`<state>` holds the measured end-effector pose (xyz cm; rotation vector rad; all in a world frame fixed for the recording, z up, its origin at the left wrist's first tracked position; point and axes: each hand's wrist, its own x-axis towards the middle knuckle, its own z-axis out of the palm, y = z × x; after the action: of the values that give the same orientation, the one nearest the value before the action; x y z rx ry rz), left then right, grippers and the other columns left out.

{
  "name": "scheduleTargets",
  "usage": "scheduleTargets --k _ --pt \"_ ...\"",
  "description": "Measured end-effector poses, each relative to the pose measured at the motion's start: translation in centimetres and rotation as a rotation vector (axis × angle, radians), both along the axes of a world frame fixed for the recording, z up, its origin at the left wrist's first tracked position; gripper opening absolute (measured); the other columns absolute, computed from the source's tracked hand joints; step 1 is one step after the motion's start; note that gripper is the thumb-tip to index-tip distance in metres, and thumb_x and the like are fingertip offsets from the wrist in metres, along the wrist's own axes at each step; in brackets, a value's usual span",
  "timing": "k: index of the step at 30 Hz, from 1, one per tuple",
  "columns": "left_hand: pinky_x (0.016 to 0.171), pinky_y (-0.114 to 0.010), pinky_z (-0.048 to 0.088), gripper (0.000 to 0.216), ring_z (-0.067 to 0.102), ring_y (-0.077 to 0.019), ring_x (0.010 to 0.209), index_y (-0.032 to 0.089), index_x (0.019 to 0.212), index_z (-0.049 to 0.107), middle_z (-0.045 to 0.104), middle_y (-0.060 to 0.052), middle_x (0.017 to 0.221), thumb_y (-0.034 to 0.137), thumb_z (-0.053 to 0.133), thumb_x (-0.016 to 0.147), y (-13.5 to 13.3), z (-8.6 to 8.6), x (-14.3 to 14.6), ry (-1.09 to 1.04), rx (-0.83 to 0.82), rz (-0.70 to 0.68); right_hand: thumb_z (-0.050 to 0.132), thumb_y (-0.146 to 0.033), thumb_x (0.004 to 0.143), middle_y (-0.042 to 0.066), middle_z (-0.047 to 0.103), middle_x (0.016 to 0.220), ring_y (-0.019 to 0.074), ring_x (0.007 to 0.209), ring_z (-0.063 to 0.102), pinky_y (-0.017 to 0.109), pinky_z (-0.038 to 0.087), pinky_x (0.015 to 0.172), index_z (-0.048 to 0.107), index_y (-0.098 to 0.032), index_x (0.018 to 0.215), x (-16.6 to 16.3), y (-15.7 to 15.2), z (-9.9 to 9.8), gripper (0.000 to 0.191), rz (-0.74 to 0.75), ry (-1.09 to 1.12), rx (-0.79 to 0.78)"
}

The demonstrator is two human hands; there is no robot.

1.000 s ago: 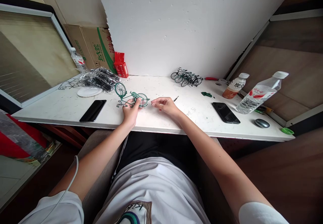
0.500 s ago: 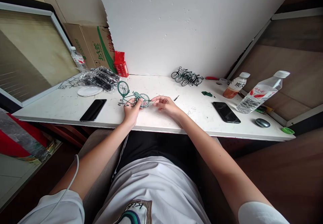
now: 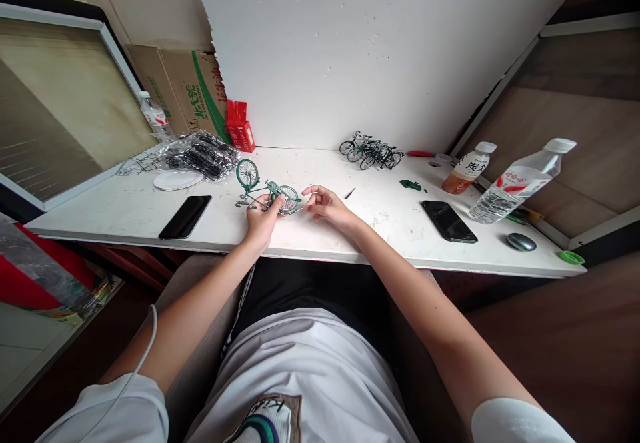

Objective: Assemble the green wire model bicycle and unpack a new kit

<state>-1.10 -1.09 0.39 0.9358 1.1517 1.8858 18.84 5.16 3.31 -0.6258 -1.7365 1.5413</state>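
Observation:
My left hand [image 3: 263, 220] is closed around a small green model bicycle [image 3: 256, 196], its thumb lying by one wheel. The bicycle is tilted above the table, with its other wheel up at the left and its pedals at the lower left. Just right of the held wheel is my right hand [image 3: 327, 206]. Its index finger is lifted away from the lower fingers, which are close to the wheel's edge. I cannot make out anything held between them. A small dark thin tool [image 3: 349, 194] lies on the table to the right.
Several finished-looking model bicycles [image 3: 373, 152] stand at the back. Plastic-wrapped black parts [image 3: 203, 156] lie at the left near a phone [image 3: 185, 217]. On the right are a green part [image 3: 410, 184], another phone [image 3: 449, 222], a brown drink bottle [image 3: 465, 171] and a clear bottle [image 3: 517, 186].
My right index finger has lifted and the fingers have spread from the wheel's edge. The bicycle in my left hand has shifted very slightly right.

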Motion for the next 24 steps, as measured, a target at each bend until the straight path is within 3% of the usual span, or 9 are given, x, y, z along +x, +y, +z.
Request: scheduleTargets --k 10,15,24 --pt "0.072 -0.033 0.060 0.044 0.076 -0.0230 0.078 0.017 0.091 0.076 0.079 -0.008 0.086 0.050 0.097 0.071 -0.07 0.05 -0.02 0.002 -0.012 -0.012 0.086 -0.033 0.076 -0.005 0.063 0.080 0.0161 0.074 0.062 0.025 0.055 0.059 0.066 -0.024 0.120 -0.14 0.08 -0.17 0.049 -0.004 -0.006 0.029" --pt "0.068 -0.032 0.059 0.048 0.074 -0.0210 0.073 0.016 0.089 0.075 0.078 -0.008 0.085 0.051 0.099 0.067 -0.07 0.04 0.03 -0.009 -0.010 -0.019 0.090 -0.039 0.075 -0.003 0.067 0.081 0.0153 0.076 0.064 0.023 0.053 0.058 0.065 -0.023 0.119 -0.17 0.19 -0.37 0.052 -0.074 -0.013 0.040" --pt "0.068 -0.032 0.060 0.050 0.073 -0.0204 0.071 0.016 0.087 0.075 0.078 -0.008 0.082 0.055 0.099 0.067 -0.26 0.29 0.32 0.024 0.008 -0.015 0.100 -0.044 0.069 -0.001 0.075 0.087 0.0153 0.076 0.068 0.023 0.050 0.057 0.067 -0.023 0.119 0.03 0.53 -0.67 0.064 -0.114 -0.020 -0.047"
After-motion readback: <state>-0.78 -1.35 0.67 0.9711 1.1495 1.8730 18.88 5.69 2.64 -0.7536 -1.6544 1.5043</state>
